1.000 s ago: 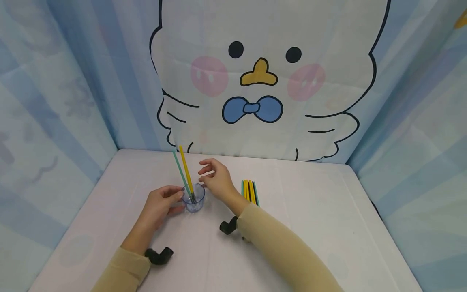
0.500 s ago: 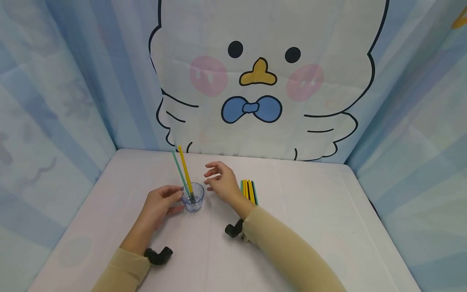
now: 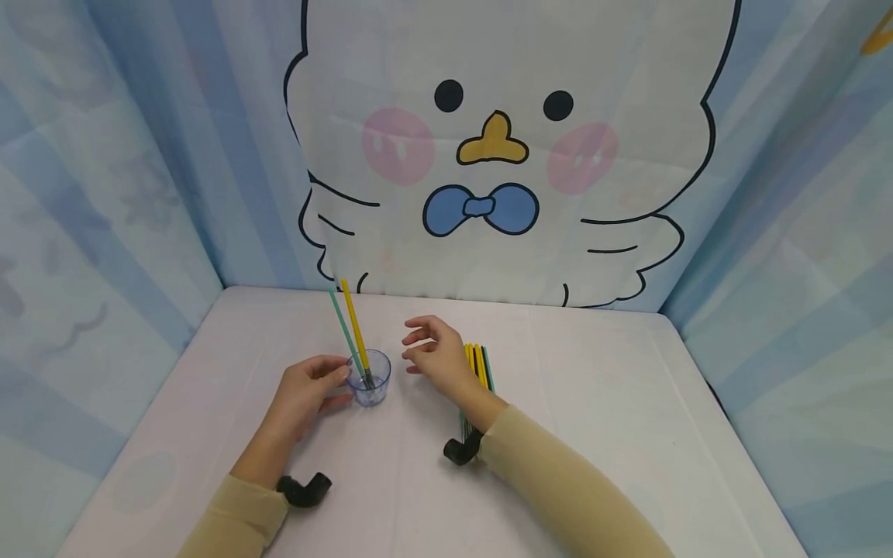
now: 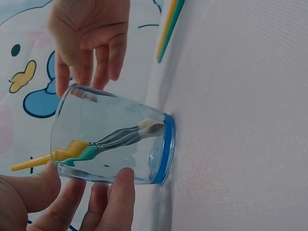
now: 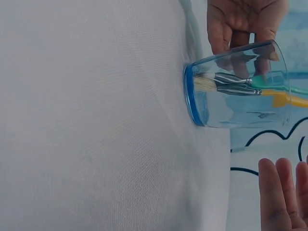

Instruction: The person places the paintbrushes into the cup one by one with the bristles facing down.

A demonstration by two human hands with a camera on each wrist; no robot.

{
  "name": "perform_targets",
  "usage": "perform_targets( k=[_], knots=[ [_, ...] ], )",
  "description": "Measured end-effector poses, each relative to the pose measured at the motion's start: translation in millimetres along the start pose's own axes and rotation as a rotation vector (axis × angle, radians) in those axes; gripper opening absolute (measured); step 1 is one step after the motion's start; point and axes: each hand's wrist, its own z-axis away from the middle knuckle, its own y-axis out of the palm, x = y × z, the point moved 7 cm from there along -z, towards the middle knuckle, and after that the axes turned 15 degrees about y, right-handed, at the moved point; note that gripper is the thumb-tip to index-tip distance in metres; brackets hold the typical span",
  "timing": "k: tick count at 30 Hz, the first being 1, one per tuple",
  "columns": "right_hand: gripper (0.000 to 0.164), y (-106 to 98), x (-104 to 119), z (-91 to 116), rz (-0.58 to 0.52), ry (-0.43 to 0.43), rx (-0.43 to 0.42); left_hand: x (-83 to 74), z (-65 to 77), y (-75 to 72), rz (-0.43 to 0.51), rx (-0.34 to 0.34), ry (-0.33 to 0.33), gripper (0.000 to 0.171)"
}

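A clear, blue-tinted plastic cup (image 3: 370,387) stands upright on the table. Two paintbrushes lean in it bristles down, one with a yellow handle (image 3: 354,322), one with a green handle (image 3: 343,325). The left hand (image 3: 303,391) holds the cup's left side, thumb near the rim and fingers along the wall, as the left wrist view shows. To the right of the cup is the right hand (image 3: 439,356), its fingers loosely bent with nothing between them. Under the right wrist lies a row of several more brushes (image 3: 480,364) with yellow, green and dark handles, partly hidden by the forearm.
The white-covered table (image 3: 593,403) meets a curtain (image 3: 628,155) with a printed cartoon bird at the back. Blue striped curtains close in both sides. A black wrist-camera mount (image 3: 303,490) sticks out from the left wrist, another (image 3: 463,449) from the right.
The right hand has drawn away from the cup, moving right and slightly toward the person, over the row of brushes. The left hand, cup and the two brushes in it have stayed put.
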Motion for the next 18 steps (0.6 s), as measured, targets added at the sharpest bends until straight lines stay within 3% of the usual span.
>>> perform_targets(
  k=[18],
  knots=[
    [0.042,-37.7,-15.2,20.7,-0.015,0.024,-0.016,-3.2,2.1,1.4,-0.004,0.006,0.009,0.036]
  ],
)
